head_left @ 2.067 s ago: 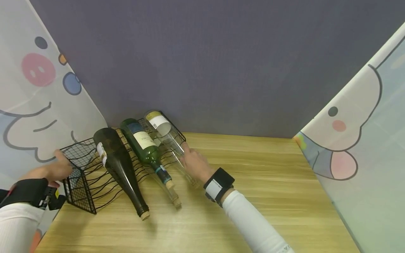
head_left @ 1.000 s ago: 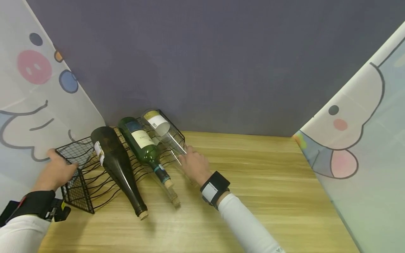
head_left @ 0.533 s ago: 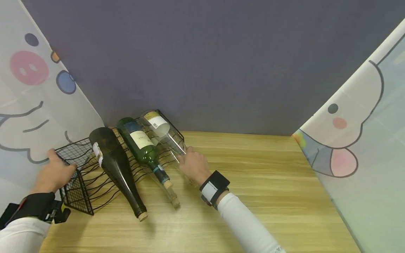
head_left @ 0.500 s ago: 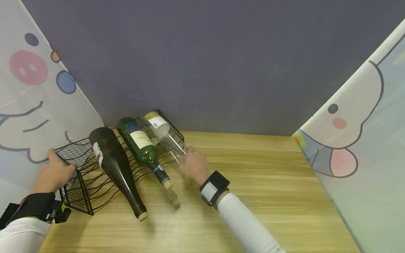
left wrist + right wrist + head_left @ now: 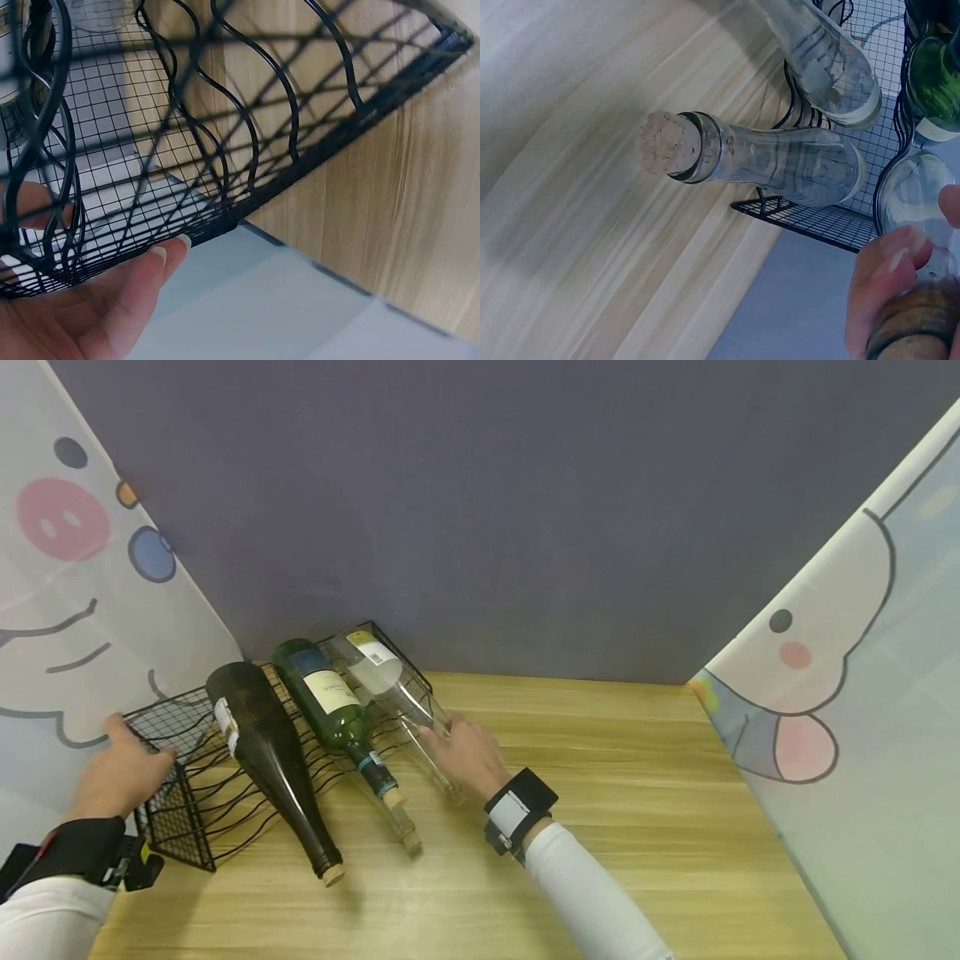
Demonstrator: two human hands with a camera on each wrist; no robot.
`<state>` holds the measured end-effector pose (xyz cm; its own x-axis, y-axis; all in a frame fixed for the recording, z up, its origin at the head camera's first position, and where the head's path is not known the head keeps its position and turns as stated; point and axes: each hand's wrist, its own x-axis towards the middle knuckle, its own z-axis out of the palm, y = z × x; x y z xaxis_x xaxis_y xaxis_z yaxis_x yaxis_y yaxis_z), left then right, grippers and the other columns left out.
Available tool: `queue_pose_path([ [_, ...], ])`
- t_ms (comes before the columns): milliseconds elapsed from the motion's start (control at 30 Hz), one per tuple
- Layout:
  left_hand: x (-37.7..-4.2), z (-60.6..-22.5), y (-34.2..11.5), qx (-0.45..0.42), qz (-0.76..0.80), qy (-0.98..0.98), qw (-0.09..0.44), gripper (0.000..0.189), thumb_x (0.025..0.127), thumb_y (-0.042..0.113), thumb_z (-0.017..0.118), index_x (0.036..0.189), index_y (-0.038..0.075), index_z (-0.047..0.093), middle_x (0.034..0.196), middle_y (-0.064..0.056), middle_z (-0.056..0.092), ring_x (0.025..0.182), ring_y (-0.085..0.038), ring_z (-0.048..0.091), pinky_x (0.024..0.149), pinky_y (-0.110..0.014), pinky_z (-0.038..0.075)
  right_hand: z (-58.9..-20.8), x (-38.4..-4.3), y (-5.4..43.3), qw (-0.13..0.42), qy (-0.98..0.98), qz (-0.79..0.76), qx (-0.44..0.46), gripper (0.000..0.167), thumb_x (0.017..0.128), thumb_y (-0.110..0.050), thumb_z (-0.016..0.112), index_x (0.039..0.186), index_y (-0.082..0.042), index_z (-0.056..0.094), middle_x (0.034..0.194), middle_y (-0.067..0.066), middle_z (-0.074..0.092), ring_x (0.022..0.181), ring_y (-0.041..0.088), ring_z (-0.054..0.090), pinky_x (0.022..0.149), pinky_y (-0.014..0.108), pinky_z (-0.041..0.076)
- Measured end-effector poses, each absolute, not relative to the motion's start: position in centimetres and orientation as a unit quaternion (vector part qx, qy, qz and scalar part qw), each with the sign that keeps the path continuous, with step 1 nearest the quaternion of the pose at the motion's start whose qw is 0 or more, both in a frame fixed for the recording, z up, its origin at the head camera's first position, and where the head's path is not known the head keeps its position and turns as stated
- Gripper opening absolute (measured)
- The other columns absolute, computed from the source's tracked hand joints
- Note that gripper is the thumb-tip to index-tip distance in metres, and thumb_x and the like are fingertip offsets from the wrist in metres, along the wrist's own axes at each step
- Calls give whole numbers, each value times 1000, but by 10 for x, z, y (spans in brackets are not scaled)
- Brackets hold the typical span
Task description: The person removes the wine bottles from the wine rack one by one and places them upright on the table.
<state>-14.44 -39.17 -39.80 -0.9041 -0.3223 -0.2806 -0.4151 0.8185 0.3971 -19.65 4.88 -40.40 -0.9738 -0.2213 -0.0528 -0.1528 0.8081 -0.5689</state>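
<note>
My left hand (image 5: pixel 123 772) grips the left end of a black wire wine rack (image 5: pixel 174 827). In the left wrist view, its fingertips (image 5: pixel 171 251) lie along the mesh edge, with another finger behind the wires. My right hand (image 5: pixel 468 756) holds the neck of a clear wine bottle (image 5: pixel 378 675) with a yellow and white label, lying on the rack's upper tier at the right. The right wrist view shows fingers (image 5: pixel 889 274) around that corked neck. Left of it lie a green wine bottle (image 5: pixel 333 706) and a dark bottle (image 5: pixel 273 760), both corked and pointing toward me.
On the lower tier are corked clear bottles; one clear bottle (image 5: pixel 787 161) sits below my right hand, another clear bottle (image 5: pixel 829 79) beside it. Necks stick out past the rack's front over the wooden table (image 5: pixel 600 810). A grey panel (image 5: pixel 487 518) stands close behind.
My left hand has come up over the rack's left corner and taken hold. Lately my right hand has shifted slightly right, and the clear bottle it holds has turned a little with it.
</note>
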Motion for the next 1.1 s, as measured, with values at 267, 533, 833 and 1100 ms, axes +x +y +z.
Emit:
queue_pose_path([
  [267, -144, -402, -390, -193, 230, 949, 100, 97, 100, 36, 41, 140, -18, -29, 101, -60, 41, 75, -60, 57, 58, -53, 48, -401, -195, 50, 64, 947, -300, -99, 70, 97, -59, 44, 127, 4, 56, 79, 9, 63, 55, 16, 52, 44, 29, 44],
  [533, -144, -406, -394, -203, 239, 944, 104, 97, 99, 37, 39, 140, -17, -30, 109, -62, 37, 80, -63, 56, 59, -54, 49, -391, -196, 51, 55, 936, -330, -112, 70, 96, -60, 45, 127, 2, 57, 70, 4, 58, 43, 8, 35, 35, 22, 31],
  [833, -146, -404, -391, -202, 245, 942, 108, 95, 100, 35, 38, 140, -16, -31, 104, -60, 40, 75, -57, 57, 57, -51, 48, -378, -198, 56, 48, 928, -352, -115, 68, 96, -58, 47, 127, 1, 57, 57, -6, 41, 41, 5, 28, 33, 19, 24],
  [1100, -146, -401, -390, -201, 240, 944, 104, 95, 100, 34, 38, 139, -17, -31, 106, -61, 39, 77, -59, 57, 59, -53, 48, -369, -202, 66, 33, 927, -360, -103, 63, 95, -60, 49, 121, -4, 60, 53, -9, 36, 41, 6, 28, 34, 20, 23],
])
